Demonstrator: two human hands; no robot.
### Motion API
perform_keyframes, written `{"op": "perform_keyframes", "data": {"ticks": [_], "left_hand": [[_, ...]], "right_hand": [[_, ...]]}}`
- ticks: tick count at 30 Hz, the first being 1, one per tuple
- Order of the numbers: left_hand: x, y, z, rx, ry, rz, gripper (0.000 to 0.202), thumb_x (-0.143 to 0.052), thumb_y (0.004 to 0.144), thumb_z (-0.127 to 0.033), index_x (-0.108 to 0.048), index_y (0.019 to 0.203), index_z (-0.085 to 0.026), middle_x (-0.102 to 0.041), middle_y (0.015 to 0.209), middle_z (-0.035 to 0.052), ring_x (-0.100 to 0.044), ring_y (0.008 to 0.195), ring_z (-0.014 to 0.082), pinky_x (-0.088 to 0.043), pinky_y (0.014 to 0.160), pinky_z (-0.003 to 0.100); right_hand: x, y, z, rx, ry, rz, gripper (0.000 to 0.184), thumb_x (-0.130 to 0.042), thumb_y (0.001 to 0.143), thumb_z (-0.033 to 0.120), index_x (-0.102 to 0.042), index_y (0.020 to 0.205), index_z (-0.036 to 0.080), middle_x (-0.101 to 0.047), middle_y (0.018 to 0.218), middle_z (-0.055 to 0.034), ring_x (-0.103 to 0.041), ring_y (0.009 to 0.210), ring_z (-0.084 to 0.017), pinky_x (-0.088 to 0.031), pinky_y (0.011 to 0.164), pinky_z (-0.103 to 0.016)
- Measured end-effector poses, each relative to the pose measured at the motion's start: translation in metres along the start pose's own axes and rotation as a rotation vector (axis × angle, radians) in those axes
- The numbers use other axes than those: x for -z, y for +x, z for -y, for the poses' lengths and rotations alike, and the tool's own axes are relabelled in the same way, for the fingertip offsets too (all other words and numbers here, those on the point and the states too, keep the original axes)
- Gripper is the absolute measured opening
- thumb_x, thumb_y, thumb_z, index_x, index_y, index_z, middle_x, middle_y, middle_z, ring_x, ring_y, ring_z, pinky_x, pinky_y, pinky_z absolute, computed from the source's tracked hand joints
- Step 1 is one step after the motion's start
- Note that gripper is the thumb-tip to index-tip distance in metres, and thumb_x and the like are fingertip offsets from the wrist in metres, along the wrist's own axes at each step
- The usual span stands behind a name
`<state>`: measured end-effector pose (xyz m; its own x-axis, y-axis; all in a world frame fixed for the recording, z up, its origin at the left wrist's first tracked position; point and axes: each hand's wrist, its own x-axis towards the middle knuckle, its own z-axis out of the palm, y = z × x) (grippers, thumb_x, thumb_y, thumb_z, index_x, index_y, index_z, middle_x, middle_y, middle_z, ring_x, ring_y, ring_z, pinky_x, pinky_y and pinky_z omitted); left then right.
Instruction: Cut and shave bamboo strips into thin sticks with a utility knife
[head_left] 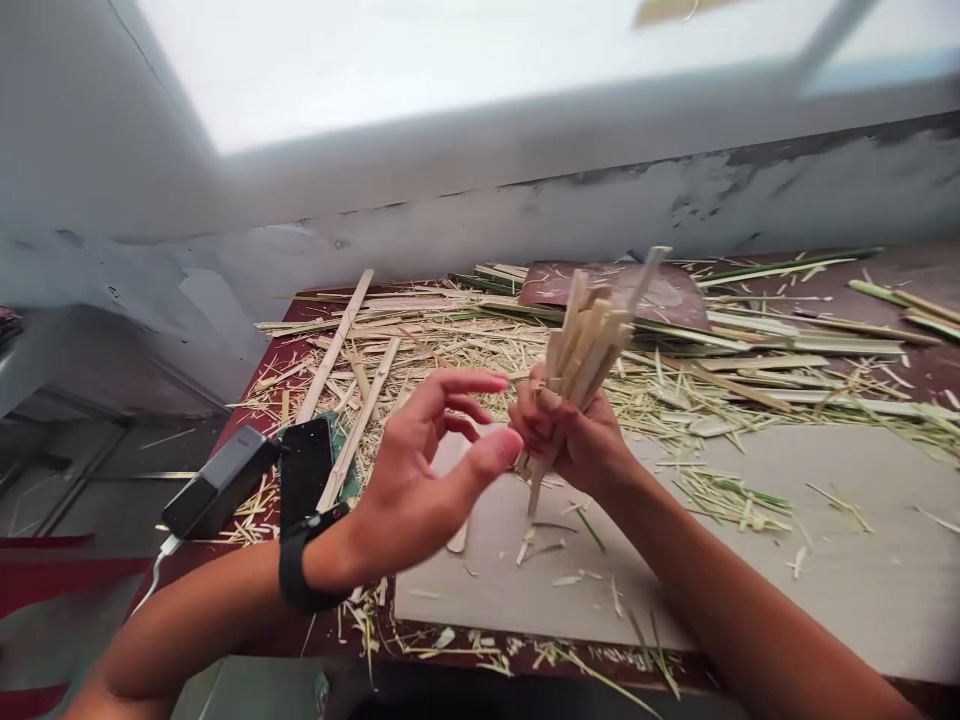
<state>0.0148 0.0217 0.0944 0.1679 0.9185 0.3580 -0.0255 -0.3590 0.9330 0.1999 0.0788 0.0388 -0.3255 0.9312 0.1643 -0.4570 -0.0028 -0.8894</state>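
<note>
A bundle of split bamboo strips (pixel 589 345) stands upright in my right hand (pixel 574 430), whose fingers are wrapped round its lower part. One strip rises above the others, and a thin end sticks out below the fist. My left hand (pixel 431 465) is just left of the bundle, thumb and fingers apart, with nothing in it. A black band sits on the left wrist. Beneath both hands lies a pale board (pixel 517 590) with thin shavings on it.
Bamboo strips (pixel 750 370) and many shavings cover the back of the dark red table (pixel 247 390). A black phone (pixel 306 470) and a power bank (pixel 221 480) with a white cable lie at the left edge. A wall and bright window are behind.
</note>
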Motion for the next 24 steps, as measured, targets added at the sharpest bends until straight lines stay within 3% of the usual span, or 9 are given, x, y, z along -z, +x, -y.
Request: {"op": "perform_keyframes", "data": {"ticks": [3,5,10,17,19,24], "left_hand": [[-0.003,0.015,0.033,0.05,0.109,0.001,0.053,-0.082,0.088,-0.043,-0.06,0.132,-0.022,-0.063,0.143,0.0117,-0.066,0.11,0.021,-0.056,0.093,0.038],[-0.003,0.014,0.046,-0.005,0.129,0.054,0.061,-0.082,0.088,-0.044,-0.056,0.138,-0.022,-0.06,0.147,0.0142,-0.064,0.118,0.0247,-0.055,0.101,0.043],[-0.006,0.004,0.052,-0.138,0.155,0.203,0.076,-0.084,0.087,-0.046,-0.048,0.149,-0.023,-0.057,0.151,0.0158,-0.06,0.133,0.0299,-0.048,0.116,0.05],[-0.01,0.002,0.063,0.038,0.062,0.218,0.078,-0.085,0.084,-0.049,-0.049,0.148,-0.022,-0.067,0.133,0.0129,-0.065,0.12,0.0269,-0.053,0.111,0.046],[-0.012,0.003,0.066,0.08,0.011,0.22,0.073,-0.085,0.084,-0.051,-0.054,0.142,-0.021,-0.071,0.121,0.01,-0.067,0.108,0.0238,-0.057,0.101,0.042],[-0.014,0.005,0.068,0.043,0.012,0.219,0.032,-0.076,0.092,-0.045,-0.067,0.104,-0.016,-0.069,0.095,0.0046,-0.063,0.087,0.0177,-0.056,0.084,0.035]], "right_hand": [[-0.004,-0.004,0.001,0.184,-0.044,-0.005,0.043,-0.085,0.084,0.049,-0.049,0.081,0.025,-0.042,0.06,0.0088,-0.036,0.045,-0.008,-0.027,0.041,-0.025],[-0.003,-0.007,-0.003,0.234,-0.133,-0.015,0.045,-0.085,0.083,0.053,-0.05,0.079,0.025,-0.045,0.062,0.0074,-0.041,0.049,-0.009,-0.034,0.043,-0.026],[-0.003,-0.011,-0.021,0.152,-0.355,0.016,0.042,-0.084,0.083,0.054,-0.057,0.075,0.023,-0.049,0.064,0.0047,-0.046,0.056,-0.012,-0.042,0.05,-0.029],[-0.008,-0.011,-0.037,0.156,-0.452,0.066,0.053,-0.087,0.08,0.048,-0.046,0.062,0.021,-0.04,0.059,0.0049,-0.037,0.054,-0.01,-0.034,0.047,-0.027],[-0.008,-0.011,-0.037,0.178,-0.488,0.092,0.05,-0.088,0.079,0.047,-0.05,0.062,0.02,-0.042,0.061,0.0041,-0.037,0.056,-0.01,-0.036,0.049,-0.026],[-0.009,-0.011,-0.036,0.241,-0.569,0.134,0.032,-0.082,0.085,0.047,-0.065,0.074,0.021,-0.06,0.071,-0.0016,-0.051,0.065,-0.015,-0.049,0.059,-0.03]]}}
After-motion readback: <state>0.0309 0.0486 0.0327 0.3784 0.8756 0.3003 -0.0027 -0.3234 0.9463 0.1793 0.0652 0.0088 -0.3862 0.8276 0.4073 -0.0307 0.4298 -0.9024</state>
